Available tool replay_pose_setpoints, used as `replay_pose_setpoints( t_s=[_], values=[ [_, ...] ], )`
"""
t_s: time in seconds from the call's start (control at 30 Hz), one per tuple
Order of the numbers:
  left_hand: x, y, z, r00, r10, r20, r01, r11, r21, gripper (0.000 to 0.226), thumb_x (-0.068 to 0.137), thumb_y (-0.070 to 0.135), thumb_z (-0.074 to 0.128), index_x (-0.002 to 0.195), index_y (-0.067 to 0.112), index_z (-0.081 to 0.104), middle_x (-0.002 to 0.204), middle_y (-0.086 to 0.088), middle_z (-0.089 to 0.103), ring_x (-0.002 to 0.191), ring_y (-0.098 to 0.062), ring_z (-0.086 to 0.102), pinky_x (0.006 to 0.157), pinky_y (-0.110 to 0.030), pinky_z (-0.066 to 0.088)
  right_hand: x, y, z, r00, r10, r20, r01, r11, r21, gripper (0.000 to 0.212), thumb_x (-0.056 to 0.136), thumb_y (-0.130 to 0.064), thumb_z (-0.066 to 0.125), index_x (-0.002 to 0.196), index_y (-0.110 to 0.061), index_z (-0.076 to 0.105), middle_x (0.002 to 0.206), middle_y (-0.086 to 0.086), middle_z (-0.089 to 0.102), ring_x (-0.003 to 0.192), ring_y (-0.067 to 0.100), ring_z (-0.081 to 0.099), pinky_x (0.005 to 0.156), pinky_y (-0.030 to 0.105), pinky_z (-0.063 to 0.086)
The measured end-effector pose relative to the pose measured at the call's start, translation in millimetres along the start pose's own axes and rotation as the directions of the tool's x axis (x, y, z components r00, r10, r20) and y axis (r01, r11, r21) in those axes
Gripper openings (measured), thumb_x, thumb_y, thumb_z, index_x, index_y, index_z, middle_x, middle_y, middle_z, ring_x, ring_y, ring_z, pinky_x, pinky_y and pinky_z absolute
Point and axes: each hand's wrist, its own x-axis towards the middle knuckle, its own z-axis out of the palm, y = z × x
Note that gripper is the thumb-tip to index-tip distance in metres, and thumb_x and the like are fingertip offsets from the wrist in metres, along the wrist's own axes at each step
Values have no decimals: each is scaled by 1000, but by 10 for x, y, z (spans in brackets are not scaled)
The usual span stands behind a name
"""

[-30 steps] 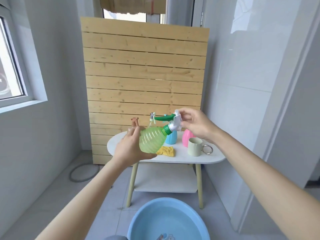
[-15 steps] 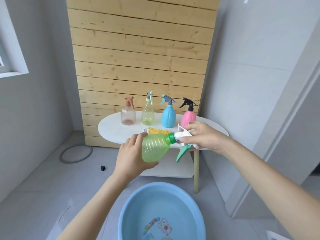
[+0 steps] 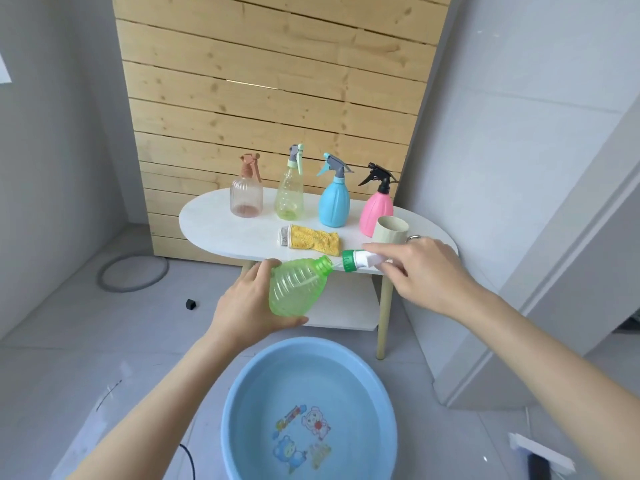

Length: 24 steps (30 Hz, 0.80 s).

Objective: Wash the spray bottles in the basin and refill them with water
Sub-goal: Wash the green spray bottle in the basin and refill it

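Observation:
My left hand grips a clear green spray bottle, tilted with its open neck pointing up and right. My right hand holds the bottle's spray head, green collar and white body, pulled a little away from the neck. Both are above the blue basin of water on the floor. On the white table stand a pinkish-brown bottle, a yellow-green bottle, a blue bottle and a pink bottle.
A yellow cloth and a beige cup lie near the table's front edge. A wooden slat panel stands behind. A grey hose ring and a small black object lie on the floor at left.
The spray head has come off the green bottle's neck; my right hand has drawn it to the right. The view has tilted down toward the basin.

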Motion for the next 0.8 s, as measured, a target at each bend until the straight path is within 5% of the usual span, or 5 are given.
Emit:
replay_pose_setpoints(
  t_s=[0.23,0.43,0.57,0.67,0.8],
  values=[
    [17,-118,45,996,-65,55,63,997,39,92,63,52,82,134,21,35,133,4,42,109,-24,54,75,-34,44,-144,335,47,968,250,-9,-246,960,136,20,94,-26,52,106,-34,65,89,4,70,80,34,61,71,38,51],
    [60,-117,117,986,-131,104,134,991,-26,94,60,53,83,132,19,34,134,2,44,110,-27,54,83,-39,47,-323,515,25,921,387,37,-385,895,225,14,93,-22,52,96,-28,64,70,-8,70,77,25,67,77,40,53],
    [82,-89,112,971,-222,91,232,965,-125,91,63,49,83,132,14,34,129,-2,51,114,-26,52,78,-33,38,-440,593,-26,898,440,19,-422,848,321,10,94,-19,53,93,-22,63,63,-12,69,67,12,69,82,38,53],
    [70,-16,119,980,-176,97,192,961,-198,88,63,48,83,130,15,37,124,0,52,111,-23,52,78,-32,38,-519,552,39,900,420,112,-434,854,286,10,94,-21,53,92,-21,63,62,-11,68,63,8,67,79,35,53],
    [54,77,131,981,-173,91,188,964,-189,87,62,52,82,128,16,38,115,4,51,108,-22,52,82,-34,42,-526,463,63,881,469,66,-448,780,437,13,95,-18,50,95,-27,59,63,-7,69,54,9,66,70,26,51]
  ],
)
